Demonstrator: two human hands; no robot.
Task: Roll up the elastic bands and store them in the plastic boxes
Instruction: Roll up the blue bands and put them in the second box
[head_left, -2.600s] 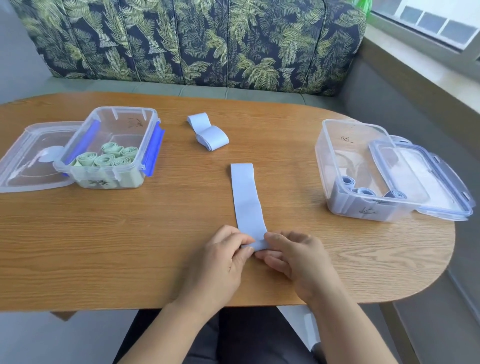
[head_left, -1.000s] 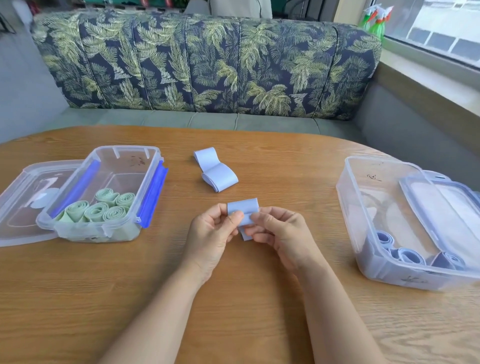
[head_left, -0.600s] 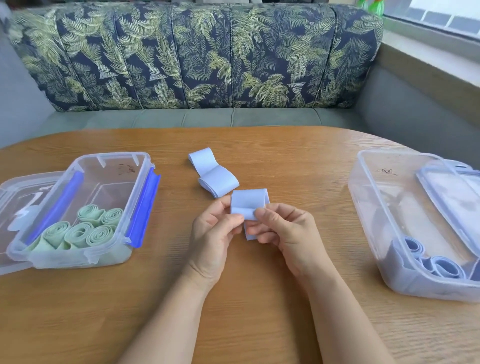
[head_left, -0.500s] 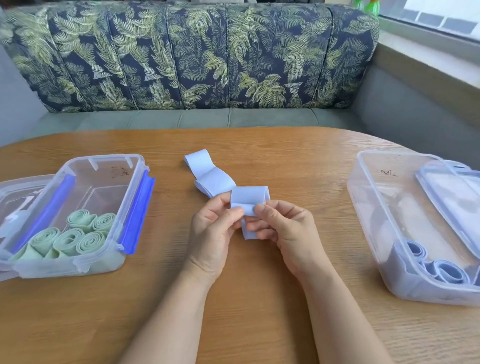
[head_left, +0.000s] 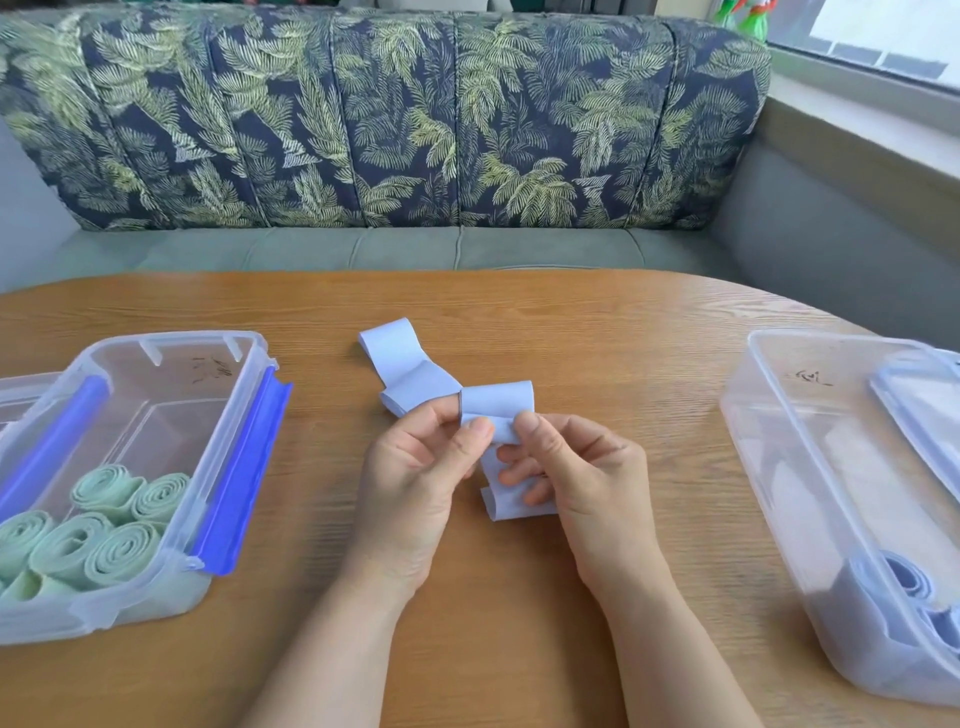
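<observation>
Oval wooden table (head_left: 571, 322); palm-print fabric sofa (head_left: 363, 119) at 12 o'clock.
I see left hand (head_left: 415, 478) and right hand (head_left: 587, 478) pinching pale-blue elastic band (head_left: 496, 402).

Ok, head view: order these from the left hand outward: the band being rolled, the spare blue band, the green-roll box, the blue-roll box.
1. band being rolled: pinched in the left hand.
2. spare blue band: on the table just beyond its fingers.
3. green-roll box: on the left.
4. blue-roll box: far right, past the right hand.
</observation>
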